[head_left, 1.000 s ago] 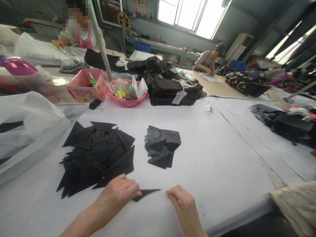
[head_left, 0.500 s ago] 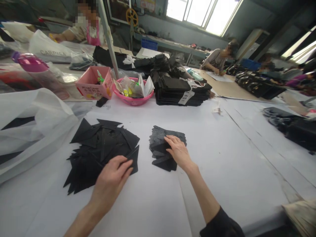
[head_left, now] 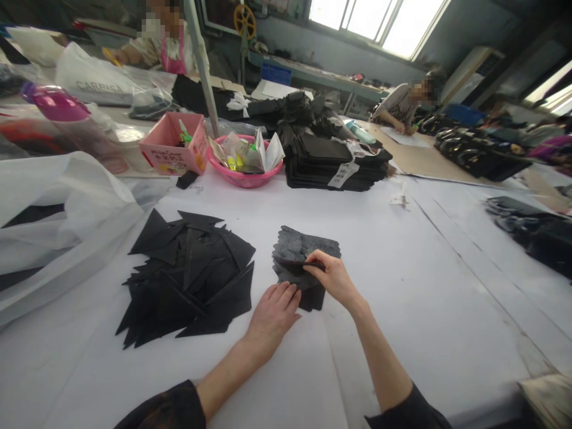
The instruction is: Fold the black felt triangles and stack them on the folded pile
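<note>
A small stack of dark grey-black fabric strips (head_left: 306, 241) lies fanned out on the white work surface (head_left: 393, 310). My right hand (head_left: 333, 277) pinches the edge of one black strip (head_left: 315, 266) and lifts it a little off the stack. My left hand (head_left: 274, 313) lies with its fingers stretched out, fingertips touching the near end of the stack. To the left is a loose heap of black triangular pieces (head_left: 192, 274), which neither hand touches.
Behind are a pink box (head_left: 172, 158), a pink basin (head_left: 245, 179) of small items, and a tied stack of black pieces (head_left: 313, 161). A translucent plastic bag (head_left: 89, 190) lies left. Several people sit at tables farther back.
My left hand has left the triangular heap and moved right to the strips. My right hand has drawn slightly nearer me and now pinches a strip instead of resting on the stack.
</note>
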The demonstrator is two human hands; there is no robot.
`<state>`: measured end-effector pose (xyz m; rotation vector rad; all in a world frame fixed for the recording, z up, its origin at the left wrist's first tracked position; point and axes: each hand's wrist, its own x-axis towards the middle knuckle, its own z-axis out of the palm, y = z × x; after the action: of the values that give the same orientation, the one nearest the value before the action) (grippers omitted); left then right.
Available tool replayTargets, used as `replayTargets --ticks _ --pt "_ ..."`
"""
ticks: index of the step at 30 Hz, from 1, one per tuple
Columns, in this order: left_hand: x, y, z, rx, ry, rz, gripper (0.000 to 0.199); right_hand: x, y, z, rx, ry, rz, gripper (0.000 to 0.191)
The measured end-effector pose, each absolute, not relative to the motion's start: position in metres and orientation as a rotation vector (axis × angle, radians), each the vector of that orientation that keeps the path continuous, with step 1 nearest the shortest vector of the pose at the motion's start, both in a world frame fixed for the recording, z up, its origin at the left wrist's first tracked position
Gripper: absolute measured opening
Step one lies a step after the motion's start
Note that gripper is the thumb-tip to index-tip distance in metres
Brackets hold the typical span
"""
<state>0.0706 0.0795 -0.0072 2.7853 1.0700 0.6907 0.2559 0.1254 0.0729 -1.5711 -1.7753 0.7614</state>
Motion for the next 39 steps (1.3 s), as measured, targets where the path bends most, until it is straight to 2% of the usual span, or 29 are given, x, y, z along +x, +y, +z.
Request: replayTargets --ticks 3,7,11,14,17,20,23,32,39 --pt "0.07 0.08 -0.01 2.761 1.065 0.726 0.035 0.261 0.116 0.085 -1.479 -1.556 0.899 0.03" --pt "0.067 0.079 -0.007 2.618 1.05 0.842 0.03 0.259 0.075 0.099 -1.384 -1.044 1.241 0.036" --pt "0.061 0.082 -0.001 2.394 1.08 0.968 0.02 0.243 -0.004 0.081 -1.578 -0.946 1.525 0.038" --pt "0.051 0.08 0.006 2.279 1.132 0.963 0.016 0.23 -0.064 0.052 -1.878 -0.952 1.36 0.031" --pt "0.041 0.066 0.013 2.267 1.082 0.868 0.015 0.222 -0.103 0.029 -2.236 -1.227 0.851 0.031" --pt "0.034 0.042 0.014 2.366 0.934 0.723 0.018 0.219 -0.119 0.02 -2.29 -1.552 0.366 0.036" --pt "0.032 0.021 0.009 2.528 0.802 0.632 0.019 0.218 -0.117 0.02 -2.231 -1.742 0.09 0.04" --pt "0.036 0.019 0.005 2.662 0.773 0.671 0.02 0.205 -0.085 0.027 -2.179 -1.892 -0.177 0.04" --pt "0.037 0.018 0.001 2.663 0.775 0.655 0.019 0.201 -0.081 0.022 -2.122 -1.858 -0.019 0.037"
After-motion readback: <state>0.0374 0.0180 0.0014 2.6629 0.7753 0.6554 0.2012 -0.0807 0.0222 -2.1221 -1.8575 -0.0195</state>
